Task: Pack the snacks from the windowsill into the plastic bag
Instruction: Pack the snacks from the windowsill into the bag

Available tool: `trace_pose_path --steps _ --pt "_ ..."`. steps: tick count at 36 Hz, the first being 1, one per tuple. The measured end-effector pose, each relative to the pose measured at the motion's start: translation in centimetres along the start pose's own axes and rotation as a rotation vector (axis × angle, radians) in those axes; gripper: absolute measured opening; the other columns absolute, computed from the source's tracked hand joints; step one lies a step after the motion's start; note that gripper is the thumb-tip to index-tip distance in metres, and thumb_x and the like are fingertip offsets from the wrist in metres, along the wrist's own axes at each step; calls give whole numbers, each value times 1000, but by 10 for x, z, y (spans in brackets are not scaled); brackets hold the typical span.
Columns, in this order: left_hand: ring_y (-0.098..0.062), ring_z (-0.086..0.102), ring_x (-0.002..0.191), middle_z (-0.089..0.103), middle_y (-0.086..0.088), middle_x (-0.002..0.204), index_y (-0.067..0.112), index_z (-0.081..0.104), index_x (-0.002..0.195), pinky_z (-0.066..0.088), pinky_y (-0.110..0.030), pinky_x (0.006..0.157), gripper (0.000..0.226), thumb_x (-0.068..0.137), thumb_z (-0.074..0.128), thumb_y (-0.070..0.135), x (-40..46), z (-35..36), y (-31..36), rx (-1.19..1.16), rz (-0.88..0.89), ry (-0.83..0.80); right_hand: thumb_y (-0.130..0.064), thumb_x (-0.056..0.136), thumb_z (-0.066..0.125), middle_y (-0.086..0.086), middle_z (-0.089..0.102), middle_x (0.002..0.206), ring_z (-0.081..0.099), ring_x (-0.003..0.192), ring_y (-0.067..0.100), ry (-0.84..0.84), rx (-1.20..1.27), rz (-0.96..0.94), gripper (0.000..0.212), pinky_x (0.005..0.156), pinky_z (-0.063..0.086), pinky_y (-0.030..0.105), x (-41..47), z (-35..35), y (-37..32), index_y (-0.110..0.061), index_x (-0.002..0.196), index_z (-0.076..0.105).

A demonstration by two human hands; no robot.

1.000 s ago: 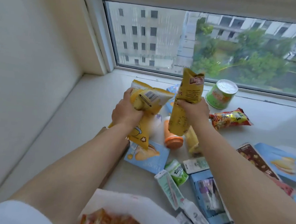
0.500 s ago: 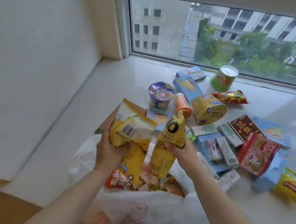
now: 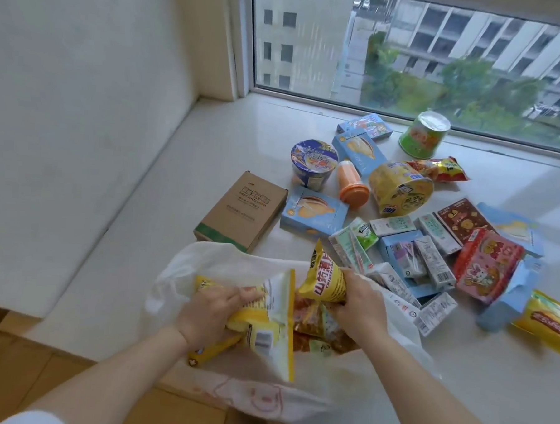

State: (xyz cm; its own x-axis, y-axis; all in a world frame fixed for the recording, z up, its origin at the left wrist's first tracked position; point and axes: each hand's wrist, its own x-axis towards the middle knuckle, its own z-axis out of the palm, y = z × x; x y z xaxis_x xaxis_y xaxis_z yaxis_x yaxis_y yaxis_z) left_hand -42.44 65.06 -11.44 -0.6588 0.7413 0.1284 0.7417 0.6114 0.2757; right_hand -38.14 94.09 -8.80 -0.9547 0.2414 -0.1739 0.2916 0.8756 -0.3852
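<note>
A white plastic bag (image 3: 204, 259) lies open at the near edge of the windowsill (image 3: 211, 137), with red and orange snack packets inside. My left hand (image 3: 213, 309) grips a yellow snack packet (image 3: 266, 327) and holds it down in the bag's mouth. My right hand (image 3: 362, 308) grips a second yellow packet with red lettering (image 3: 325, 279), its lower end inside the bag. Many snacks lie on the sill beyond.
A brown carton (image 3: 243, 210) lies just behind the bag. Further back are blue boxes (image 3: 314, 210), a blue noodle cup (image 3: 312, 163), an orange bottle (image 3: 351, 186), a yellow tub (image 3: 400, 187), a green cup (image 3: 424, 135) and milk cartons (image 3: 431, 262). The wall is at the left, the window behind.
Both hands have come down from above the sill and carried the two yellow packets into the bag's mouth. The view has tilted down toward the bag.
</note>
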Motion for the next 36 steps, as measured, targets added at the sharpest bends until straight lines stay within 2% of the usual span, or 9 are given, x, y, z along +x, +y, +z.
trace_pose_path --steps 3,6,10,14,21,24,27,29,36 --pt "-12 61 87 64 9 105 36 33 138 48 -24 70 78 69 69 46 -5 -3 7 36 156 -345 -29 84 60 -1 57 118 52 110 23 -61 -162 -28 53 89 37 36 1 2 -5 -26 133 40" --pt "-21 53 103 52 3 119 44 15 145 38 -31 83 78 83 62 48 -1 -5 20 109 77 -644 -26 86 56 -3 53 123 49 116 20 -96 -251 -46 52 91 36 35 2 5 -10 -28 134 36" --pt "-23 56 100 54 2 115 41 21 146 38 -29 69 83 77 68 43 3 -6 17 27 -169 -459 -30 85 58 -3 51 126 47 118 20 -113 -264 -37 56 91 36 37 6 7 -16 -26 136 35" --pt "-18 61 56 63 6 79 34 43 127 41 -23 43 103 36 92 35 14 -7 6 74 -237 -152 -34 84 59 -4 51 125 46 119 20 -100 -314 -55 55 93 35 38 8 7 -18 -26 133 34" --pt "-23 64 62 68 -3 83 30 52 117 52 -30 59 97 30 89 7 33 11 -7 221 -312 -80 -35 83 56 -3 54 119 47 116 21 -95 -460 -98 53 91 34 38 9 2 -8 -31 131 36" --pt "-23 66 74 67 -2 96 34 52 124 50 -31 67 89 44 86 13 36 14 1 212 -253 -226 -38 82 57 -4 54 119 48 114 21 -110 -511 -136 54 90 33 38 4 2 -4 -33 132 37" --pt "-22 53 111 53 2 123 38 27 144 38 -34 93 77 78 66 29 35 18 8 160 -81 -469 -41 83 57 -4 56 118 50 113 20 -81 -512 -106 52 89 33 37 -2 0 0 -32 131 39" --pt "-20 47 120 48 3 131 40 16 147 33 -34 101 81 81 64 44 32 19 5 197 -17 -563 -43 83 56 -4 57 118 51 113 20 -76 -504 -87 52 89 34 36 -6 -1 2 -32 131 39" --pt "-22 16 142 14 2 154 41 8 149 17 -42 115 93 76 67 42 24 16 1 200 -246 -421 -52 80 57 -4 55 121 49 115 20 -97 -439 -138 62 92 34 36 -18 3 -17 -32 135 37"
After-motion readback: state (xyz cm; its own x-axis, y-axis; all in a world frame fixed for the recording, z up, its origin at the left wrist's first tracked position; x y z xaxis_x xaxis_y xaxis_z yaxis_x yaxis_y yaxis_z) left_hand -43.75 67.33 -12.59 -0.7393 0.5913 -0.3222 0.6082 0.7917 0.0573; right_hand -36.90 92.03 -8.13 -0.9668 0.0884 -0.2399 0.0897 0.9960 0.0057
